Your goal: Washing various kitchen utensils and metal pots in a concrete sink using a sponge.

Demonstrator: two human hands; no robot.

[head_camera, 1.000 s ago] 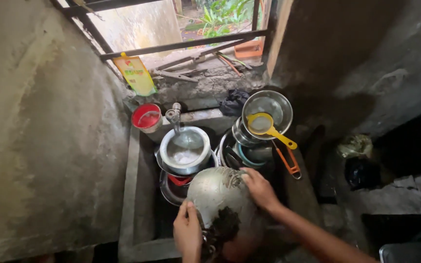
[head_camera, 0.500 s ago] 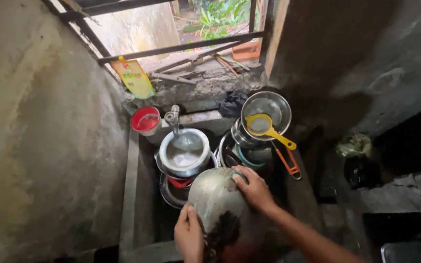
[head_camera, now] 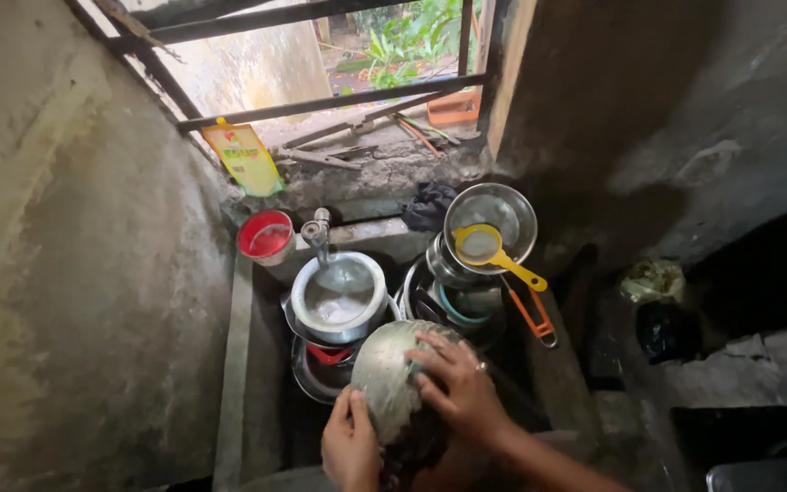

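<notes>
At the lower centre of the frame, a round metal pot point(head_camera: 392, 383), turned bottom-up, is being held over the concrete sink point(head_camera: 234, 364). It is being steadied at its lower edge by the left hand point(head_camera: 350, 446), whose fingers are curled against it. The right hand point(head_camera: 457, 387), a second ago resting at the pot's upper right rim, is now being pressed flat across its bottom, suggesting scrubbing. Above, a lidded pot point(head_camera: 339, 299), a yellow strainer point(head_camera: 489, 251) and a red cup point(head_camera: 266, 237) are being left untouched.

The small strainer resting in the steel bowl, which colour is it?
Yellow; the strainer shows best in the head view.
</notes>
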